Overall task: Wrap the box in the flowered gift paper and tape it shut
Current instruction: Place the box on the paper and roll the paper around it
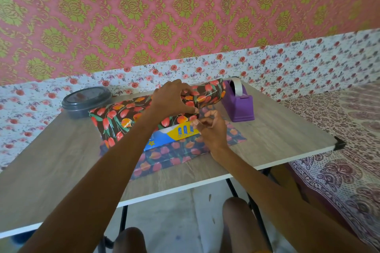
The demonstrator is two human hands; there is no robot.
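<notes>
Flowered paper (115, 117) hides most of the box (174, 135); left hand (172, 98) clasps it; grip of right hand (212, 131) unclear.

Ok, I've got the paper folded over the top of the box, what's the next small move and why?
Probably bring the near flap up over the bare blue and yellow side of the box. The left hand holds the flowered paper down on top, the right hand is at that edge, and the tape dispenser stands close for sealing.
</notes>
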